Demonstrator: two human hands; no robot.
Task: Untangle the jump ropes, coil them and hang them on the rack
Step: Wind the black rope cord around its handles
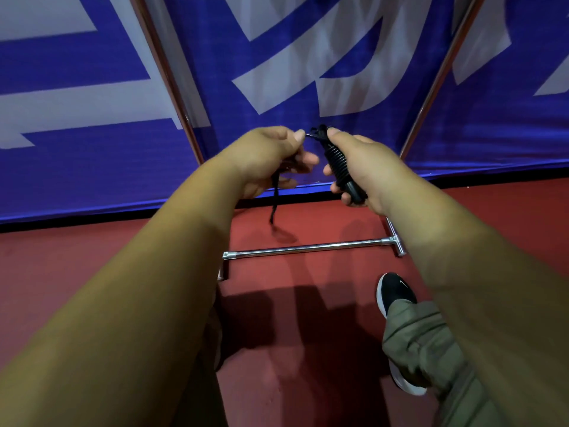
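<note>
While both arms were stretched forward, the right hand was curled tight round the rope's black ribbed handle, whose top pointed toward 11 o'clock. The left hand, at 9 o'clock of it, pinched the rope between thumb and fingers just beside the handle's top, where a small bunch of cord sat. A loose length hung from that fist toward 6 o'clock, ending above the red floor. The rack stood beyond the hands. Its chrome base bar lay on the floor at their 6 o'clock, and its uprights rose at 11 and 1 o'clock before a blue banner. A black shoe showed at 5 o'clock.
</note>
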